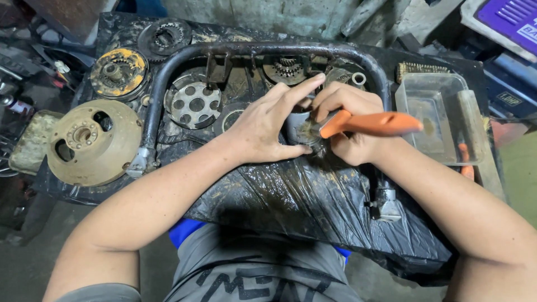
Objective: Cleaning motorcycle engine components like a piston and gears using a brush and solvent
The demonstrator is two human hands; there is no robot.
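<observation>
A black plastic sheet point(313, 196), wet and streaked with grime, covers the worktop across the frame. On it lies one bent black steel tube frame point(168, 72), arching from lower left over to the right. I count one tan, rust-stained round rotor housing point(92, 142) at far left, one yellow-crusted disc point(118, 72) above it, one dark toothed ring point(165, 36) at the top, one silver disc with round holes point(196, 103) inside the arch, and one small sprocket gear point(288, 68) near the top centre. One clear plastic rectangular tray point(436, 120) sits at right.

Between my hands is one small grey metal cylinder point(296, 127), near the centre of the sheet; I cannot tell which way its axis runs. My left hand point(268, 126) cups it from the left, thumb below and fingers spread over the top. My right hand point(349, 131) is closed around one orange-handled brush point(372, 123). The brush's long axis runs nearly level, handle pointing right toward the tray, dirty bristles touching the cylinder at its right side.
</observation>
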